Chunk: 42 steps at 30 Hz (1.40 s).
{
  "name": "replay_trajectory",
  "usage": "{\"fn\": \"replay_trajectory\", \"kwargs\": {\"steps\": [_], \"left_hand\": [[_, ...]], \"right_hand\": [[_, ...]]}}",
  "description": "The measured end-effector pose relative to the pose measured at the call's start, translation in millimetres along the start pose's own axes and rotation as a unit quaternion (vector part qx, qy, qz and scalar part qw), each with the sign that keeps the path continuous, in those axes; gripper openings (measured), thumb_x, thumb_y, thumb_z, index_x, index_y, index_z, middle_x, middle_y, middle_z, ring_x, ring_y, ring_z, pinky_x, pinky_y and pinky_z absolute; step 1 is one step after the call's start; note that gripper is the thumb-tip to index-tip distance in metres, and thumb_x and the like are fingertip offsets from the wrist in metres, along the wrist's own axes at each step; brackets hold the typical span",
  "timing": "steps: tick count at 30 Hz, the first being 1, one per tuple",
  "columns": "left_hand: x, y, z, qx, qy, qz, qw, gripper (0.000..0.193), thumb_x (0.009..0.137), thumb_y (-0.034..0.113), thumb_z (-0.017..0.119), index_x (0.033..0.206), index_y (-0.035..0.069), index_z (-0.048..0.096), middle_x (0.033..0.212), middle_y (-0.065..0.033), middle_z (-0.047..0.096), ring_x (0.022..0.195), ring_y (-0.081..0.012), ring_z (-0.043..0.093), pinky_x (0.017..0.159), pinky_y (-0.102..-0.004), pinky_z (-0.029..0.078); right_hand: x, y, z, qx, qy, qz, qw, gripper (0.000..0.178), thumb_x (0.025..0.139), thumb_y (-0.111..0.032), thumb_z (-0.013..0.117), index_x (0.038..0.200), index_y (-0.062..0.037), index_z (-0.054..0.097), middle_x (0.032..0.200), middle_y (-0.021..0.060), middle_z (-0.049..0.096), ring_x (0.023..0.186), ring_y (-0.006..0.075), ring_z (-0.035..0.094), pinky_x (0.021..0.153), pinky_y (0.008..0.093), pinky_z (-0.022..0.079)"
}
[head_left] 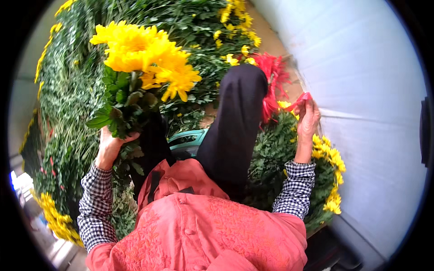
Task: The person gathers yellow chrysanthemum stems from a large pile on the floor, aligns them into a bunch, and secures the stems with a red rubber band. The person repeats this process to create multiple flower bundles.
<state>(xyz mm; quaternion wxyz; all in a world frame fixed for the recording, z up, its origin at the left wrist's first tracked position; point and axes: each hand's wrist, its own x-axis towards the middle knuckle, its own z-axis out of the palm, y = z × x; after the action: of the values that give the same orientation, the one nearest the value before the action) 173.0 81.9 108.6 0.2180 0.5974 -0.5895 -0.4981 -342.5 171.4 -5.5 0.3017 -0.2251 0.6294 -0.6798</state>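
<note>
My left hand (112,143) is wrapped round the stems of a bunch of yellow chrysanthemums (142,52). The bunch stands upright, its large blooms at the top and dark green leaves just above my fingers. Off to the right, my right hand (308,118) pinches a red ribbon strip (302,100) between thumb and fingers. A bundle of red ribbon strips (272,79) hangs beside my right knee, partly behind it. The lower ends of the held stems are hidden by my hand and leg.
Heaps of cut green stems (77,117) spread on the left and ahead. Smaller yellow flowers (237,20) lie at the far side, more yellow flowers (334,171) at the right. A pale sheet wall (370,90) rises on the right. A teal plastic seat (187,139) shows between my legs.
</note>
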Motion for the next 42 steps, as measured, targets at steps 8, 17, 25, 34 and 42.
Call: {"fn": "replay_trajectory", "kwargs": {"steps": [8, 17, 25, 34, 42], "left_hand": [[11.6, 18.2, 14.6, 0.010, -0.079, -0.012, 0.997, 0.044, 0.063, 0.003, 0.077, 0.105, -0.001, 0.063, 0.104, -0.0081, 0.064, 0.091, -0.0204, 0.059, 0.084, -0.0325, 0.046], [19.3, 63.4, -18.0, -0.081, -0.143, -0.084, 0.983, 0.048, 0.064, 0.007, 0.072, 0.111, 0.001, 0.064, 0.104, -0.0065, 0.066, 0.092, -0.0172, 0.059, 0.084, -0.0307, 0.046], [49.9, 108.9, -56.9, -0.102, -0.288, 0.293, 0.906, 0.051, 0.074, 0.015, 0.067, 0.120, 0.002, 0.051, 0.106, -0.0123, 0.065, 0.094, -0.0188, 0.061, 0.088, -0.0340, 0.045], [48.0, 58.6, -54.8, -0.248, -0.220, 0.116, 0.936, 0.033, 0.073, 0.022, 0.063, 0.091, -0.004, 0.070, 0.090, -0.0164, 0.070, 0.073, -0.0180, 0.065, 0.071, -0.0266, 0.053], [51.0, 50.7, -57.6, -0.272, -0.196, 0.140, 0.932, 0.035, 0.073, 0.026, 0.060, 0.086, -0.005, 0.069, 0.079, -0.0139, 0.068, 0.066, -0.0167, 0.062, 0.063, -0.0274, 0.050]], "right_hand": [[-12.7, -26.6, -49.3, 0.078, 0.018, -0.038, 0.996, 0.026, 0.092, -0.027, 0.060, 0.091, -0.0020, 0.065, 0.056, -0.0041, 0.041, 0.046, 0.0067, 0.037, 0.043, 0.0225, 0.031], [3.3, -74.5, 83.9, -0.407, -0.136, -0.349, 0.833, 0.015, 0.083, -0.011, 0.065, 0.096, -0.0055, 0.068, 0.076, 0.0108, 0.063, 0.066, 0.0231, 0.063, 0.059, 0.0328, 0.048], [-74.8, -157.8, 288.4, -0.439, -0.278, -0.630, 0.578, 0.011, 0.077, -0.016, 0.061, 0.085, -0.0123, 0.067, 0.071, 0.0052, 0.059, 0.068, 0.0214, 0.064, 0.054, 0.0342, 0.049], [-110.9, -154.9, 338.3, -0.380, -0.316, -0.681, 0.540, 0.002, 0.066, -0.013, 0.064, 0.066, -0.0115, 0.066, 0.073, 0.0061, 0.064, 0.068, 0.0230, 0.063, 0.058, 0.0342, 0.049], [-117.1, -166.8, 347.2, -0.333, -0.335, -0.696, 0.540, 0.011, 0.068, -0.012, 0.067, 0.078, -0.0109, 0.065, 0.075, 0.0036, 0.062, 0.069, 0.0218, 0.063, 0.058, 0.0346, 0.050]]}}
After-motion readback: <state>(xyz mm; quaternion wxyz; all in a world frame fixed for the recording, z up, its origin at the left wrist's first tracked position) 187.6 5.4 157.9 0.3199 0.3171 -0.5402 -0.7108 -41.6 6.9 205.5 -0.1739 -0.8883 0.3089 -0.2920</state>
